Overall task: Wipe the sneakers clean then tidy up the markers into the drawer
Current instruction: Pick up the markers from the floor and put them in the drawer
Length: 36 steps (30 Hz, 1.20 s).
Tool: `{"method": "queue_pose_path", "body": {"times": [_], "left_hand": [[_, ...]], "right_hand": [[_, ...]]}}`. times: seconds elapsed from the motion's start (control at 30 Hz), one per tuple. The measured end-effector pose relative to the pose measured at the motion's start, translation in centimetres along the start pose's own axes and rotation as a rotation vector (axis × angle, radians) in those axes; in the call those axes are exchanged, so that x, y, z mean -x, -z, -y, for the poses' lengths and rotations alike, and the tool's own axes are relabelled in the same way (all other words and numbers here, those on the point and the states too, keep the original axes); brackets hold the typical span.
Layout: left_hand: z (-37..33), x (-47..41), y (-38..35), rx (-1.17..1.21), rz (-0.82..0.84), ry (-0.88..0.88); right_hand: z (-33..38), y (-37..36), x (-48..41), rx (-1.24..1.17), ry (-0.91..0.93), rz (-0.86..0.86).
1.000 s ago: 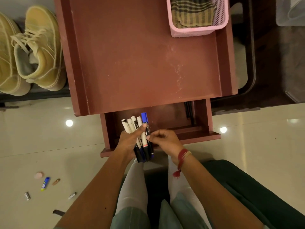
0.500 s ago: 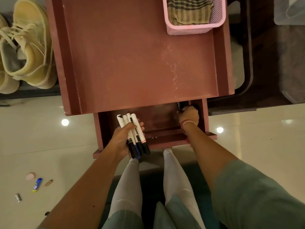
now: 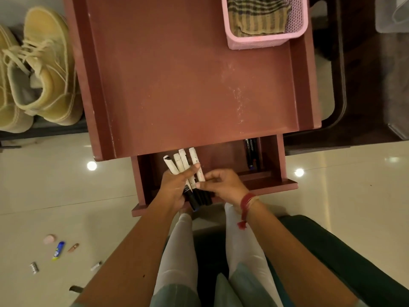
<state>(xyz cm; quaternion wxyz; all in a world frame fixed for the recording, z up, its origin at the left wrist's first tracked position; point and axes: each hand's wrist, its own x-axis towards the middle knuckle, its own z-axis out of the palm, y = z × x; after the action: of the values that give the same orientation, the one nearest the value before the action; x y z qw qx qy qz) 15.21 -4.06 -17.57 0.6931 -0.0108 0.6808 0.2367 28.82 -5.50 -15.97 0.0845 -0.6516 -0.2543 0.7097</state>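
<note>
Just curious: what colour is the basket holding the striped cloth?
The basket is pink with mesh walls, seen best in the head view.

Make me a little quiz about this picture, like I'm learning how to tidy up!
1. True or false: the drawer is shut.
2. What lies in the pink basket? A) a striped cloth B) a sneaker C) a cup
3. Fill in: the left hand holds ____ white markers over the drawer.

Key: 1 false, it is pulled open. 2 A. 3 four.
</note>
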Motion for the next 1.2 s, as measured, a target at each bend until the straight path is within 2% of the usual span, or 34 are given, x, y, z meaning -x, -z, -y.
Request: {"method": "queue_pose_path", "body": {"times": [0.13, 0.2, 0.33, 0.5, 0.7, 0.77, 0.8, 0.9, 0.93, 1.07, 1.2], "left_hand": [[0.0, -0.4, 0.3, 0.033, 0.04, -0.021], [0.0, -0.5, 0.5, 0.043, 0.061, -0.021], [-0.1, -0.7, 1.2, 0.059, 0.103, 0.036], [0.0, -0.5, 1.7, 0.024, 0.119, 0.025], [0.2, -0.4, 1.8, -0.035, 0.091, 0.031], [0.1, -0.7, 1.7, -0.01, 0.07, 0.002], [0.1, -0.8, 1.6, 0.002, 0.058, -0.015], [0.0, -1.0, 0.9, -0.001, 0.038, -0.044], [0.0, -0.9, 0.7, -0.001, 0.048, -0.048], [-0.2, -0.9, 0.0, 0.02, 0.073, -0.037], [-0.2, -1.4, 0.1, 0.117, 0.046, -0.056]], "right_hand": [[-0.2, 1.4, 0.1, -0.166, -0.053, 0.0], [-0.2, 3.4, -0.3, -0.216, -0.095, -0.132], [-0.8, 7.2, -4.4, 0.056, -0.061, -0.501], [-3.2, 8.6, -9.4, 0.476, -0.1, -0.591], [-3.0, 9.3, -8.9, 0.408, -0.111, -0.698], [-1.9, 8.1, -7.3, 0.313, -0.075, -0.646], [-1.5, 7.1, -6.3, 0.233, -0.047, -0.561], [-0.3, 2.8, -2.4, 0.025, -0.045, -0.167], [-0.2, 1.5, -1.5, -0.004, -0.047, -0.096], [-0.6, -1.2, -0.8, -0.057, 0.012, -0.124], [-0.7, 0.7, -1.4, -0.093, -0.038, -0.224]]}}
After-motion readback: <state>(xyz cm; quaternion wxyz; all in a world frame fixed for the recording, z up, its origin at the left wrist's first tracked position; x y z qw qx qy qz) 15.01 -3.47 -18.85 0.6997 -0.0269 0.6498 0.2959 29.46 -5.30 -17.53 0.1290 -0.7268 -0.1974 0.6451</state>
